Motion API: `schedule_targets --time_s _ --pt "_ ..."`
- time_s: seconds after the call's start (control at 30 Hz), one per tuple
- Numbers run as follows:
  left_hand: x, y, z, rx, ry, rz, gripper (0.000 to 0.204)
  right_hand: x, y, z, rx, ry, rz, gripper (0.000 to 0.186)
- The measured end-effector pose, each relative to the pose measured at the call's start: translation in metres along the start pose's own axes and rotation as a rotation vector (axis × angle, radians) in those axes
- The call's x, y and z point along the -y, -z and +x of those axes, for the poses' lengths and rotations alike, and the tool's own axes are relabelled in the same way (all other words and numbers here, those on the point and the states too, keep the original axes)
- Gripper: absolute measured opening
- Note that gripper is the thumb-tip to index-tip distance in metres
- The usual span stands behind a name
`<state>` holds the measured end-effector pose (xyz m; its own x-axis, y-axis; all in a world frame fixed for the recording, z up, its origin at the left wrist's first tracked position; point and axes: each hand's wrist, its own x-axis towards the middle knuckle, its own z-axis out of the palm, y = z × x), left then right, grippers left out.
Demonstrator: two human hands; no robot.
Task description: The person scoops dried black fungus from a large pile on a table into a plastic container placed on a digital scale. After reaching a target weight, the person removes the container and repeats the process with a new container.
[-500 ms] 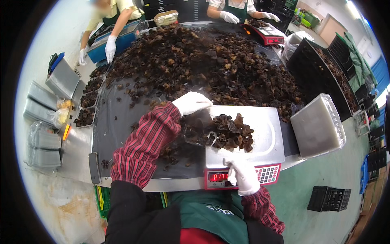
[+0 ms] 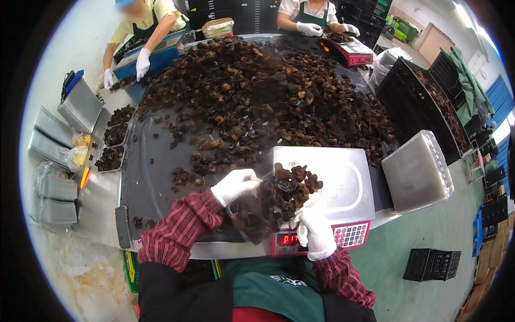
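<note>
A clear plastic tray [image 2: 248,232] heaped with dark wood ear mushrooms [image 2: 287,190] is tilted over the left edge of a red and silver weighing scale [image 2: 348,188]. My left hand [image 2: 236,187], in a white glove, grips the tray's far left edge with closed fingers. At the near right side, the curled fingers of my gloved right hand [image 2: 316,234] pinch the tray's rim. My right hand also covers part of the scale's lit red display [image 2: 288,239].
A broad heap of wood ears [image 2: 257,96] spreads over the dark table cover. Filled trays [image 2: 111,158] line the left side. Stacked clear trays [image 2: 417,172] stand right of the scale. Two co-workers' gloved hands [image 2: 142,63] show at the far side. A phone [image 2: 123,227] lies front left.
The tray has moved left and nearer me, partly off the scale's plate, and tilted. My left hand came down and left with it; my right hand stayed near the scale's front.
</note>
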<state>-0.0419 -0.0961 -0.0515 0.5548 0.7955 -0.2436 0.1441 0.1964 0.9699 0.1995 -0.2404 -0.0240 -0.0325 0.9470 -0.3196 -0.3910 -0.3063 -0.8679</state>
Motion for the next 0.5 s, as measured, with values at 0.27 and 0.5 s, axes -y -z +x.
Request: schedule_targets --time_s 0.27,0.5 --pt "0.018 -0.001 -0.051 -0.299 -0.048 -0.535 0.018 0.023 -0.035 0.000 -0.026 -0.007 -0.055 0.027" --pt "0.042 0.086 -0.128 -0.830 -0.228 -0.464 0.014 0.022 -0.035 -0.001 0.022 -0.010 -0.167 0.028"
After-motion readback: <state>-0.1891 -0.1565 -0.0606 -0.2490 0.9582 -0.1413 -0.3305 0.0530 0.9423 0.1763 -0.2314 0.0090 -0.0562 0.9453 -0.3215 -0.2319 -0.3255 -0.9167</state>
